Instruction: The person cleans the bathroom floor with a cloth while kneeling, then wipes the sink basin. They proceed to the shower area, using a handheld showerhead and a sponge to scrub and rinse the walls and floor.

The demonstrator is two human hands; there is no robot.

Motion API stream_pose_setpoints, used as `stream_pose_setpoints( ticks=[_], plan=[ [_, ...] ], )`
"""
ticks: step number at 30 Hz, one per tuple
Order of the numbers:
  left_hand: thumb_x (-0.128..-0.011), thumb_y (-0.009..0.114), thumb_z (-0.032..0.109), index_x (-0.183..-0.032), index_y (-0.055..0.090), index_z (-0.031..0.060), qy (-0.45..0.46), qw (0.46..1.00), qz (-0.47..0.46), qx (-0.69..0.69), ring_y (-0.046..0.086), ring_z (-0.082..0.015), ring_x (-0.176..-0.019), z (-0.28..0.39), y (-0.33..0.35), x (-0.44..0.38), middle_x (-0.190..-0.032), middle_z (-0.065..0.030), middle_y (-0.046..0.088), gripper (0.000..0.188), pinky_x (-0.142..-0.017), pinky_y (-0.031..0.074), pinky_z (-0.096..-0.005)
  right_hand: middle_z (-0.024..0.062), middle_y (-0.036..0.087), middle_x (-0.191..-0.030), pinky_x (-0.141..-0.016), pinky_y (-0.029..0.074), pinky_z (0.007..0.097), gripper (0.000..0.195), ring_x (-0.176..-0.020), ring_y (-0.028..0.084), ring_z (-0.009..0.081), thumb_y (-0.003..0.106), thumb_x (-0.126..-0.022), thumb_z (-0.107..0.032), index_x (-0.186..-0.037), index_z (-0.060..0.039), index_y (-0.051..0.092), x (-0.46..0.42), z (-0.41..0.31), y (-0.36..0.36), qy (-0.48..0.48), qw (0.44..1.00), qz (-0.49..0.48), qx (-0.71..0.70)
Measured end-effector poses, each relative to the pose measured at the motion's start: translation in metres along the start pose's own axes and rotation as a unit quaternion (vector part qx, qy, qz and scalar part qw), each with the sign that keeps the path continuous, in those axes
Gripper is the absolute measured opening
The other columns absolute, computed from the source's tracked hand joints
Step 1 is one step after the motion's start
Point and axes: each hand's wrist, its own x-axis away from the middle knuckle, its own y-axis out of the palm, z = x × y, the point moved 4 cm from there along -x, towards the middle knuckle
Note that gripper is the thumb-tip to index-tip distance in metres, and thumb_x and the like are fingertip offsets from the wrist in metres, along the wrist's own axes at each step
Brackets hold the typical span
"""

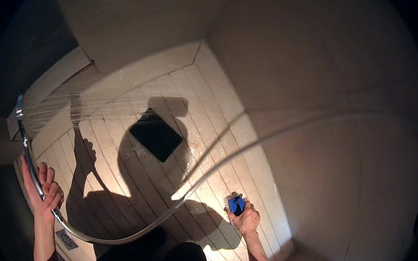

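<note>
At the lower left, my left hand grips the handle of a chrome hand shower. Water sprays from its head toward the right, over the wet, grooved stone shower floor. From the handle's lower end a flexible hose loops past my legs and up to the right. My right hand holds a blue scrubbing brush close to the floor's right side. Its pale bristles face left; whether they touch the floor cannot be told.
A dark square pad lies on the floor ahead of me. A square metal drain sits at the lower left. Tiled walls rise behind and to the right. A stone ledge stands at the left. Shadows fall across the middle.
</note>
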Motion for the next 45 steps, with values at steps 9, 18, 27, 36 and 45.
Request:
stream_pose_setpoints(
  ticks=[9,18,27,36,45],
  plan=[
    [-0.084,0.023,0.060,-0.059,0.042,0.0018,-0.091,0.995,0.022,-0.040,0.029,-0.0205,-0.021,-0.029,0.093,-0.008,-0.044,-0.0112,0.040,0.066,-0.020,0.021,-0.0304,0.0071,0.058,-0.078,-0.068,0.043,0.0370,0.033,-0.076,0.055,0.0256,0.058,-0.072,-0.040,-0.083,-0.0095,0.056,-0.157,-0.220,-0.023,-0.107,0.979,0.162,0.055],
    [-0.083,0.024,0.062,-0.057,0.040,-0.0075,-0.233,0.954,-0.150,-0.119,0.038,-0.0295,-0.025,-0.071,0.110,0.053,-0.048,-0.0195,0.043,0.076,-0.021,0.031,-0.0352,0.0112,0.060,-0.081,-0.065,0.047,0.0364,0.052,-0.071,0.059,0.0263,0.074,-0.053,-0.037,-0.091,-0.0064,0.056,0.145,0.153,-0.045,0.200,0.967,0.135,-0.078],
    [-0.083,0.035,0.057,-0.059,0.043,-0.0057,-0.295,0.866,-0.325,-0.242,0.044,-0.0267,-0.028,-0.066,0.114,0.017,-0.045,-0.0145,0.042,0.068,-0.025,0.038,-0.0326,0.0150,0.056,-0.081,-0.070,0.042,0.0414,0.037,-0.083,0.054,0.0313,0.065,-0.063,-0.024,-0.094,-0.0062,0.054,0.086,-0.086,-0.022,0.128,0.976,0.157,-0.084],
    [-0.081,0.040,0.056,-0.058,0.041,-0.0012,-0.293,0.777,-0.392,-0.395,0.045,-0.0216,-0.027,-0.060,0.099,-0.011,-0.044,-0.0091,0.038,0.062,-0.025,0.036,-0.0278,0.0156,0.059,-0.081,-0.069,0.046,0.0398,0.041,-0.074,0.059,0.0284,0.065,-0.066,-0.030,-0.091,-0.0004,0.052,0.225,0.055,0.032,0.500,0.827,0.210,-0.152],
    [-0.079,0.044,0.057,-0.061,0.044,0.0013,-0.472,0.501,-0.571,-0.447,0.049,-0.0225,-0.032,-0.120,0.074,0.015,-0.047,-0.0119,0.047,0.058,-0.029,0.037,-0.0265,0.0144,0.056,-0.080,-0.068,0.042,0.0410,0.048,-0.078,0.055,0.0304,0.069,-0.060,-0.033,-0.096,-0.0053,0.052,0.260,-0.118,0.126,0.484,0.807,0.302,-0.152]
  ],
)
